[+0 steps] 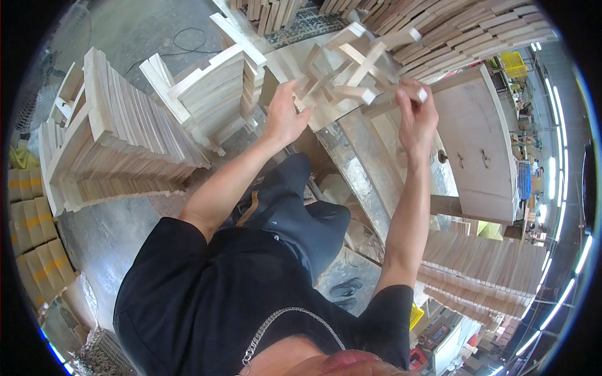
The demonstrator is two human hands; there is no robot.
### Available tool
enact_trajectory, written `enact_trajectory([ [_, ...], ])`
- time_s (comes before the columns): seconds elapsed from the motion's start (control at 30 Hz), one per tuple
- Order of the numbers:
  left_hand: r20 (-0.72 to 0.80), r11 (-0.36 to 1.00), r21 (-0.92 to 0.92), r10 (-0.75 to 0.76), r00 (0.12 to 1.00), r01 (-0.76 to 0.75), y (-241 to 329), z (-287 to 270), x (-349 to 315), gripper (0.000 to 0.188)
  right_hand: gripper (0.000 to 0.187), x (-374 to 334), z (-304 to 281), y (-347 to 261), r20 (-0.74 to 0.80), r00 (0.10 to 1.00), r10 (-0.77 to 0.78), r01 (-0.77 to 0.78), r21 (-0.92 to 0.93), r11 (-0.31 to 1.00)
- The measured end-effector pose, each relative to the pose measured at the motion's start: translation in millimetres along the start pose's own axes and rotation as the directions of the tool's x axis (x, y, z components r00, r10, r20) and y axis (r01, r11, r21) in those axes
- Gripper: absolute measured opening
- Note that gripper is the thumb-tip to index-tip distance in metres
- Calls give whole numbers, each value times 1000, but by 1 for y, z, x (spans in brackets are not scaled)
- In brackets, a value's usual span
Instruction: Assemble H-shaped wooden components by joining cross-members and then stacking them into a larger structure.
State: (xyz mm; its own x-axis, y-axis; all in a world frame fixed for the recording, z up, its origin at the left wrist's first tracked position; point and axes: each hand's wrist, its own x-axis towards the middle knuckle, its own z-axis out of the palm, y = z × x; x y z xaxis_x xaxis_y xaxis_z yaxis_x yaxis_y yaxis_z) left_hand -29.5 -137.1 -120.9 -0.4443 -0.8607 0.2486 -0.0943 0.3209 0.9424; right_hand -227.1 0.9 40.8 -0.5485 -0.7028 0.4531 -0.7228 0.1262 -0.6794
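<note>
In front of me, over the workbench, is a pale wooden frame (365, 65) made of several square bars joined crosswise, tilted and slightly blurred. My right hand (418, 120) is closed round one bar at its right side, and the bar's pale end pokes out past the fingers. At the frame's left side, my left hand (287, 118) has its fingers curled at the end of another bar, with the thumb held apart. Part of that grip is hidden by the hand itself. Beneath the frame lies a wooden board surface (326, 114).
Stacked wooden parts (135, 135) stand on the left, with another stack (213, 88) beyond them. More wood strips (464, 37) are piled at the far right. A worn bench edge (354, 160) runs before me, beside a pale panel (473, 141). Cartons (37, 232) line the left.
</note>
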Motion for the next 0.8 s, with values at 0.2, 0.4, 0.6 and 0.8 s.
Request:
enact_trajectory([
  [0.2, 91, 982, 190, 6, 996, -24, -2, 16, 23, 94, 19, 62, 31, 48, 267, 964, -7, -14, 79, 997],
  [0.4, 132, 982, 188, -57, 990, 31, 3, 24, 28, 98, 22, 51, 65, 90, 401, 909, 112, -157, 82, 984],
  [0.6, 160, 960, 266, 43, 986, -85, -5, 24, 33, 82, 51, 19, 84, 118, 436, 850, 297, -395, 152, 906],
  [0.8, 178, 949, 310, 7, 984, -63, -22, 33, 43, 49, 57, -6, 118, 115, 343, 906, 248, -224, -107, 969],
])
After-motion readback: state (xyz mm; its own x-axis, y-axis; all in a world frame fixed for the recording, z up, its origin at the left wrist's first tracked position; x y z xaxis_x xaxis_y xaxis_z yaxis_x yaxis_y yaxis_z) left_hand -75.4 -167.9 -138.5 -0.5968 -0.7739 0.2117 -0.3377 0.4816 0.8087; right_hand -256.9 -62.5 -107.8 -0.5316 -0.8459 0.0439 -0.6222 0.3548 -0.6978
